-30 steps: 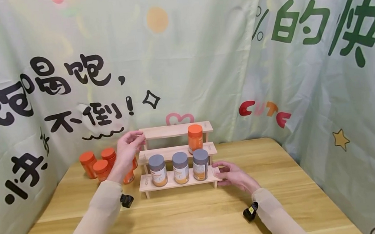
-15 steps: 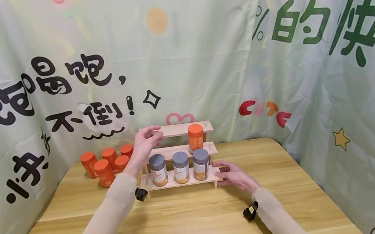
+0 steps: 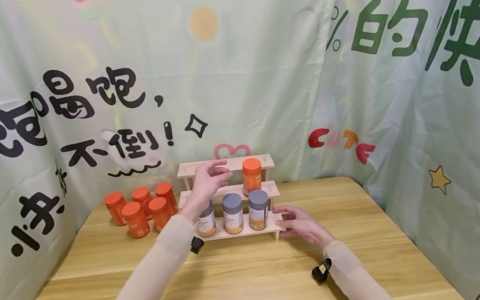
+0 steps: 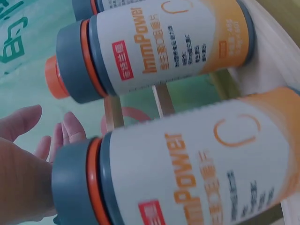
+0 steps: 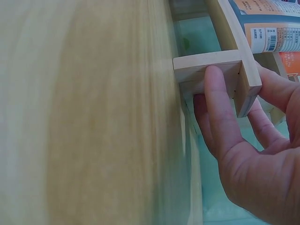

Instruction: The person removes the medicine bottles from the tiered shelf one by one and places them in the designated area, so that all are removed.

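Note:
A three-tier wooden shelf (image 3: 190, 167) stands on the table. My left hand (image 3: 206, 184) hovers in front of its upper tiers, fingers loosely bent and holding nothing. Below that hand, the lowest tier bears three grey-lidded jars (image 3: 233, 217); the leftmost is partly hidden by my wrist. In the left wrist view, a white-and-orange labelled jar (image 4: 178, 42) appears close up. One orange jar (image 3: 252, 177) stands upright on the middle tier, toward the right. My right hand (image 3: 302, 225) grips the right end of the lowest tier, fingers against its leg (image 5: 206, 63) in the right wrist view.
Several orange jars (image 3: 136, 222) stand upright in a cluster on the table, left of the shelf. Printed fabric (image 3: 259, 72) hangs behind and at both sides. The wooden table (image 3: 255, 277) extends toward me in front of the shelf.
My left hand has moved right, from the shelf's left end toward its middle, uncovering the orange jars at left. The right hand keeps its grip on the shelf.

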A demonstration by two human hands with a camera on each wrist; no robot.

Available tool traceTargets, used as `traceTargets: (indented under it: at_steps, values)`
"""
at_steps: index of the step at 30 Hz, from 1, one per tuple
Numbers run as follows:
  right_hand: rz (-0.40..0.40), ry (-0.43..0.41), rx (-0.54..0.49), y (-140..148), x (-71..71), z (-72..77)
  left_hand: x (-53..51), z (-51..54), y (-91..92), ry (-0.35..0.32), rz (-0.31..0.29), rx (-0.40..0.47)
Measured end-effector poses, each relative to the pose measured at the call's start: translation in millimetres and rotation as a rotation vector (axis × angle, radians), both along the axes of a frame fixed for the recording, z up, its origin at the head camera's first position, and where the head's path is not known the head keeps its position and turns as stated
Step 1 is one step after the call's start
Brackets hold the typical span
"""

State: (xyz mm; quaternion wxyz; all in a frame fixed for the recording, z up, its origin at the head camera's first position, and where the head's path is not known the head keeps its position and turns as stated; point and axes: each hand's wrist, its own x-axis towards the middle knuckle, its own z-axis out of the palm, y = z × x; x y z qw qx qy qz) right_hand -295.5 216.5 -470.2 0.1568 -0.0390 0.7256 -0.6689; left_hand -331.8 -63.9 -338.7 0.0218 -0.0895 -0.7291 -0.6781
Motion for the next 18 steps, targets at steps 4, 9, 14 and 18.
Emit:
traceTargets:
  at_steps: [4,9,14,18]
  values:
    - [0.002,-0.003,0.001,0.4,-0.2,0.6,1.4,3.8,6.7,0.004,-0.016,-0.009]
    - [0.003,-0.008,0.0,1.0,-1.2,1.3,-3.3,-1.3,14.8,0.035,-0.019,-0.051]
    - [0.004,-0.009,0.005,0.6,-0.4,0.6,-3.8,-3.8,24.9,0.056,-0.037,-0.089]
    - [0.008,-0.011,0.007,0.8,-0.4,-0.2,-6.7,-5.4,31.5,0.061,-0.04,-0.099]
